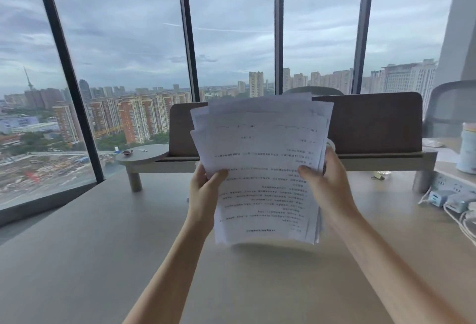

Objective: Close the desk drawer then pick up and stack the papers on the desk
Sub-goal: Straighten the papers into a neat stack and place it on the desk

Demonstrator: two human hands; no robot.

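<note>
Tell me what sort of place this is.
Likely a high-rise office desk. Tall windows overlook city towers, a desk carries a divider panel and a power strip, and both hands hold printed papers.

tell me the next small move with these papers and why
Probably tap the papers bottom edge on the desk to square them. Both the left hand and right hand hold them upright, and the top edges are fanned unevenly.
</note>
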